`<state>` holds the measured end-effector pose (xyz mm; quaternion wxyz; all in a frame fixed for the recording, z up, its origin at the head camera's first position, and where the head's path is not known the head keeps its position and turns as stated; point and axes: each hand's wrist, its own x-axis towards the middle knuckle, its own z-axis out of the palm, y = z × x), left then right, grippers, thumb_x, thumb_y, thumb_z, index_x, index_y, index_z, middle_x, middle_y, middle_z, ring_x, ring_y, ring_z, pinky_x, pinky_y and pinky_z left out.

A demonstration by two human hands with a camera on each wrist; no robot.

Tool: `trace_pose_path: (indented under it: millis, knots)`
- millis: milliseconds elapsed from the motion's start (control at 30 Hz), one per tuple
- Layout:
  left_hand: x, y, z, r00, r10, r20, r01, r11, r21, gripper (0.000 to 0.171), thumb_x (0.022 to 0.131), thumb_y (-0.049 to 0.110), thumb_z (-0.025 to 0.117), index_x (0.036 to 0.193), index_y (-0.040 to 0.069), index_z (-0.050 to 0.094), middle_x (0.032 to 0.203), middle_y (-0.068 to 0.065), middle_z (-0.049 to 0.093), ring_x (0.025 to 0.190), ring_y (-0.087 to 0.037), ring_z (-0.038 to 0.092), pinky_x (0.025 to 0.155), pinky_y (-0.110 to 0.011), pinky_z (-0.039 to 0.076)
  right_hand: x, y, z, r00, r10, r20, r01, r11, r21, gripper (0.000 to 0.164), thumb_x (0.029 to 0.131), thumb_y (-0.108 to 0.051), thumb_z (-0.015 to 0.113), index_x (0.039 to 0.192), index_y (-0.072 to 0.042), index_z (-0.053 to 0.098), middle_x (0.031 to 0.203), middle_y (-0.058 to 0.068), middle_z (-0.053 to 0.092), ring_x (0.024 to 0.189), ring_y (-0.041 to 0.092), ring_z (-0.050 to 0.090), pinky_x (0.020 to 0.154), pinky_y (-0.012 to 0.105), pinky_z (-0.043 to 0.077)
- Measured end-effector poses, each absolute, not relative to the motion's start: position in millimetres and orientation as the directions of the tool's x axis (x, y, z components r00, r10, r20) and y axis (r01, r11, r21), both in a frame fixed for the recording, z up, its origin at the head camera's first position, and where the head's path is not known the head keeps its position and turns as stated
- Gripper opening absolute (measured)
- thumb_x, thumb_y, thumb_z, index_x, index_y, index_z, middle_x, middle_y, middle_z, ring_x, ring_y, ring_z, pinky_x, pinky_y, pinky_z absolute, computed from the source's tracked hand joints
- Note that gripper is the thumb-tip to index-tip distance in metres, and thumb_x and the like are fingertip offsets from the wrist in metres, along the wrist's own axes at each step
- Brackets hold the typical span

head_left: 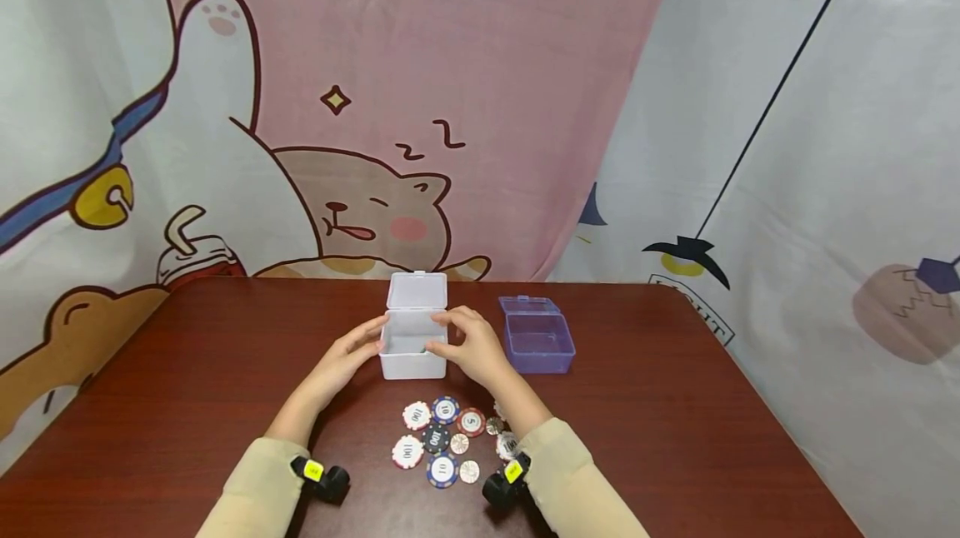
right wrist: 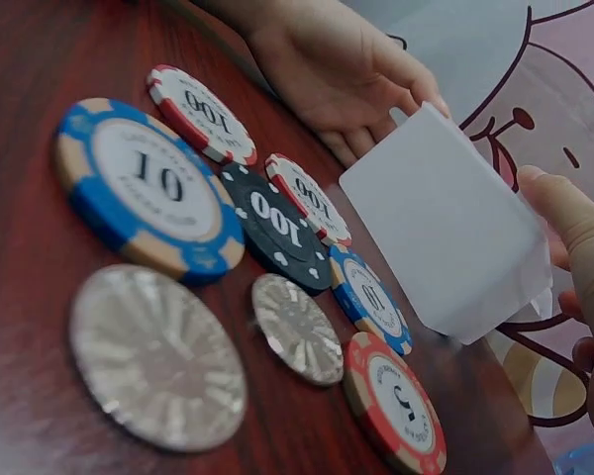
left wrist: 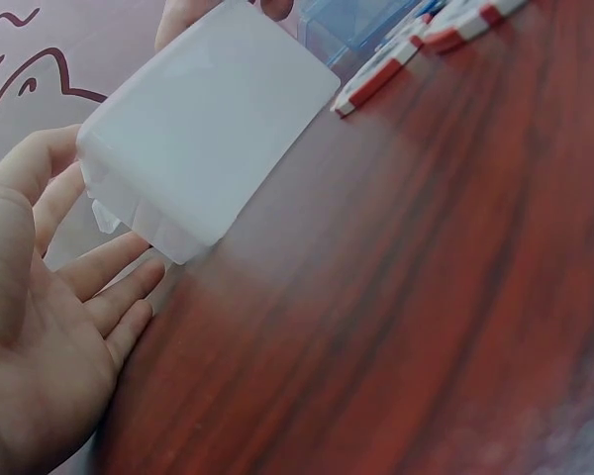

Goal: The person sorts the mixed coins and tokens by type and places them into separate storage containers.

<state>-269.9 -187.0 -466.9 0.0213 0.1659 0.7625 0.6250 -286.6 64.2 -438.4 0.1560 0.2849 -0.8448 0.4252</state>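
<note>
A white plastic box (head_left: 413, 366) stands on the table with its lid (head_left: 417, 291) raised at the back. My left hand (head_left: 351, 352) is at its left side, thumb and fingertips right at the wall; in the left wrist view the fingers are spread and fairly straight. On the other side my right hand (head_left: 474, 346) has its thumb and fingers loosely bent and apart, overlapping the box's opening. The right wrist view shows that thumb (right wrist: 564, 213) close to the rim. In front lie several poker chips, among them a black 100 chip (head_left: 436, 438) and a red 5 chip (head_left: 471, 421).
A translucent purple box (head_left: 538, 361), lid raised, stands to the right of the white one. Small round glittery discs (head_left: 469, 471) lie among the chips. My right forearm overlaps the chips at the right. A printed cloth (head_left: 525, 105) hangs behind the table (head_left: 675, 438).
</note>
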Motion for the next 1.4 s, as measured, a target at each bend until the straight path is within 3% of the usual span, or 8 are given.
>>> trace_pose_path:
  millis: [367,667,900,1100,1400]
  knots:
    - [-268.9,-185.9,-467.0,-0.941,0.289,0.178,0.229,0.153,0.961,0.049,0.098,0.014,0.054,0.145,0.007,0.041,0.141,-0.023,0.044,0.127,-0.038,0.043,0.103,-0.055,0.028,-259.6,69.2,-430.4,-0.765,-0.391,0.511,-0.642,0.399,-0.655,0.040,0.075,-0.022,0.083,0.110,-0.008,0.069,0.105,0.005,0.065,0.082,0.023,0.053,0.069,0.028,0.043]
    - [-268.4,-185.3,-466.5,-0.945,0.283,0.163,0.213,0.155,0.965,0.050,0.097,0.019,0.056,0.144,0.010,0.043,0.141,-0.020,0.046,0.127,-0.036,0.043,0.104,-0.058,0.026,-241.5,68.8,-432.6,-0.718,-0.474,0.509,-0.686,0.361,-0.631,0.041,0.074,-0.021,0.084,0.109,-0.007,0.069,0.100,0.006,0.065,0.084,0.029,0.054,0.068,0.040,0.047]
    - [-267.0,-185.0,-463.6,-0.944,0.284,0.170,0.219,0.149,0.964,0.050,0.097,0.018,0.056,0.145,0.008,0.042,0.141,-0.021,0.045,0.127,-0.037,0.043,0.104,-0.057,0.026,-233.2,68.3,-433.9,-0.712,-0.542,0.446,-0.682,0.380,-0.625,0.043,0.075,-0.021,0.084,0.113,-0.008,0.069,0.103,0.003,0.066,0.091,0.027,0.056,0.074,0.039,0.048]
    - [-265.8,-185.6,-462.4,-0.937,0.295,0.185,0.235,0.146,0.961,0.049,0.098,0.015,0.055,0.144,0.005,0.041,0.140,-0.024,0.045,0.127,-0.039,0.043,0.103,-0.056,0.027,-225.9,65.6,-436.0,-0.716,-0.585,0.380,-0.669,0.419,-0.614,0.042,0.076,-0.023,0.083,0.113,-0.009,0.069,0.106,-0.004,0.065,0.089,0.023,0.056,0.073,0.026,0.048]
    - [-267.7,-187.2,-464.9,-0.942,0.283,0.178,0.231,0.166,0.959,0.049,0.098,0.017,0.055,0.144,0.007,0.042,0.140,-0.021,0.046,0.126,-0.036,0.044,0.103,-0.056,0.029,-224.5,62.8,-448.2,-0.699,-0.637,0.324,-0.677,0.443,-0.588,0.041,0.075,-0.025,0.083,0.111,-0.010,0.071,0.104,-0.009,0.064,0.096,0.005,0.055,0.084,0.021,0.044]
